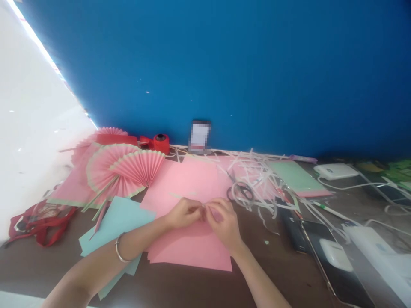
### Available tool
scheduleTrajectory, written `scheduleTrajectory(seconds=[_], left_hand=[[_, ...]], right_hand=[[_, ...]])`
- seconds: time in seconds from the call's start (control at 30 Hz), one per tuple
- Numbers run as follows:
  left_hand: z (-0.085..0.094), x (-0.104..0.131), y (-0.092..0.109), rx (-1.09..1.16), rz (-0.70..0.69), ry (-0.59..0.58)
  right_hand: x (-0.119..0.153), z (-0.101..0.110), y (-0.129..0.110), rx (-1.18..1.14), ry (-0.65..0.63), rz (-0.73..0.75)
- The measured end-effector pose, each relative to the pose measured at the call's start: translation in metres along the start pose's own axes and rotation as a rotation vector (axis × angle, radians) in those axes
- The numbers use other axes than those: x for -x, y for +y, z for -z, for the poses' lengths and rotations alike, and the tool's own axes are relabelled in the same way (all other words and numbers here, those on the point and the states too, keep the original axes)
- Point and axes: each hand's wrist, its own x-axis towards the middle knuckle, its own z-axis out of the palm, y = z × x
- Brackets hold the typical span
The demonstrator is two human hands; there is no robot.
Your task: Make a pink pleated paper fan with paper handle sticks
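My left hand (pixel 185 213) and my right hand (pixel 224 220) meet over the pink paper sheets (pixel 192 248), fingertips pinched together. Whatever lies between the fingers is too small and blurred to make out. A metal bangle circles my left wrist. Under my left forearm lie light blue sheets (pixel 120 216). Pleated pink fans (pixel 141 169) with pale green edges are spread to the left. Thin white paper strips (pixel 257 175) are heaped right of the pink sheets, with scissors (pixel 240 192) among them.
Red straps (pixel 48 231) lie far left. A red tape roll (pixel 161 144) and a small card (pixel 199 137) stand by the blue partition (pixel 224 64). To the right are a green packet (pixel 297 175), a phone (pixel 340 273), a white case (pixel 335 254), a white device (pixel 337 171) and cables.
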Motion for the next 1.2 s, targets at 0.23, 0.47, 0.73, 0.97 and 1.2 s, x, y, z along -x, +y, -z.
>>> scheduleTrajectory(seconds=[0.23, 0.47, 0.73, 0.97, 1.2], left_hand=[[0.000, 0.001, -0.005, -0.005, 0.007, 0.003], [0.001, 0.002, -0.006, -0.156, -0.088, -0.011], [0.000, 0.002, -0.008, -0.162, -0.081, -0.028], [0.001, 0.002, -0.006, -0.218, -0.114, -0.007], [0.002, 0.002, -0.005, -0.107, -0.052, -0.002]], right_hand=[[-0.002, 0.010, 0.010, 0.023, -0.197, 0.140], [-0.001, 0.013, 0.009, 0.088, -0.265, 0.185], [-0.002, 0.017, 0.009, 0.068, -0.323, 0.169], [-0.002, 0.014, 0.006, 0.120, -0.331, 0.204], [-0.002, 0.010, 0.002, -0.007, -0.252, 0.096]])
